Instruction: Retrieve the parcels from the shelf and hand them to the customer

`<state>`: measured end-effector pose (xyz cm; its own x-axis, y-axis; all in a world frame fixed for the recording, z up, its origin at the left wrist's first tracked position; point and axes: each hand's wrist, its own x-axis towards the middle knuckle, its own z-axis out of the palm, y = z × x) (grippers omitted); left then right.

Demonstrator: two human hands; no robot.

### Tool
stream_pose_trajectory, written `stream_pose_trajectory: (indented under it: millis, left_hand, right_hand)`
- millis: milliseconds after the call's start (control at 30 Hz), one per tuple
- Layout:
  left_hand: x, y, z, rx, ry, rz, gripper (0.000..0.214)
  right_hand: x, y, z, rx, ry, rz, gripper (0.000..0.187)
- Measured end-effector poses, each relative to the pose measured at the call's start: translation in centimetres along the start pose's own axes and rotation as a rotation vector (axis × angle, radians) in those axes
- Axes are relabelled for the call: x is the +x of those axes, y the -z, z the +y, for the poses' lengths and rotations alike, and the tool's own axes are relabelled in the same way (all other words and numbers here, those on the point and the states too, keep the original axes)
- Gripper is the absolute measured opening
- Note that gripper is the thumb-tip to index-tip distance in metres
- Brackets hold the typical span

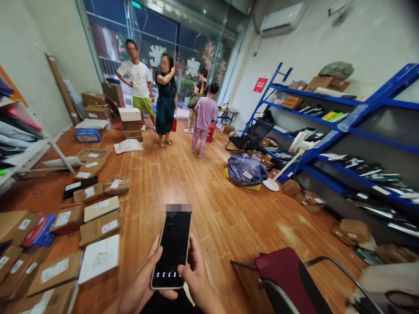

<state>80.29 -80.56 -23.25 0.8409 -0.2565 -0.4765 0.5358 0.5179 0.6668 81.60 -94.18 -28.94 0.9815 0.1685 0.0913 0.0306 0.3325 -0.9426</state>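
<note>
A smartphone [170,248] with a dark screen and a row of small white icons near its lower edge is held upright between both hands at the bottom middle of the head view. My left hand [147,272] is closed around its left side, the thumb lying along the edge. Wrapped on the right side is my right hand [198,274], its thumb over the lower right of the screen. The fingers behind the phone are mostly hidden.
Labelled parcels [100,229] lie in rows on the floor at left. Blue shelves [347,126] with packages line the right wall. A maroon chair [278,270] stands close on the right, a blue sack [245,170] beyond. Several people [168,100] stand near the glass front.
</note>
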Motion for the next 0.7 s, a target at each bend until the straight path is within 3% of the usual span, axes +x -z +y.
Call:
stream_pose_trajectory:
  millis: [167,333,467,567,700]
  left_hand:
    - [0.7,1.3,-0.5,0.151,-0.024,0.048,0.080]
    - [3.1,2.7,-1.1,-0.026,-0.033,-0.038,0.081]
    - [3.7,4.1,0.0,-0.081,-0.075,-0.046,0.081]
    - [2.3,5.9,1.6,-0.106,-0.094,-0.057,0.075]
    - [-0.5,8.3,3.1,-0.127,-0.186,-0.021,0.056]
  right_hand:
    - [3.7,-1.6,-2.9,0.090,-0.115,0.158,0.046]
    - [6.7,-3.2,-3.6,0.090,-0.159,0.304,0.050]
    - [8.0,-4.8,-2.2,0.062,-0.159,0.353,0.051]
    - [9.0,-6.4,0.1,0.144,-0.153,0.232,0.045]
    - [10.0,-9.3,3.8,-0.083,-0.182,-0.191,0.059]
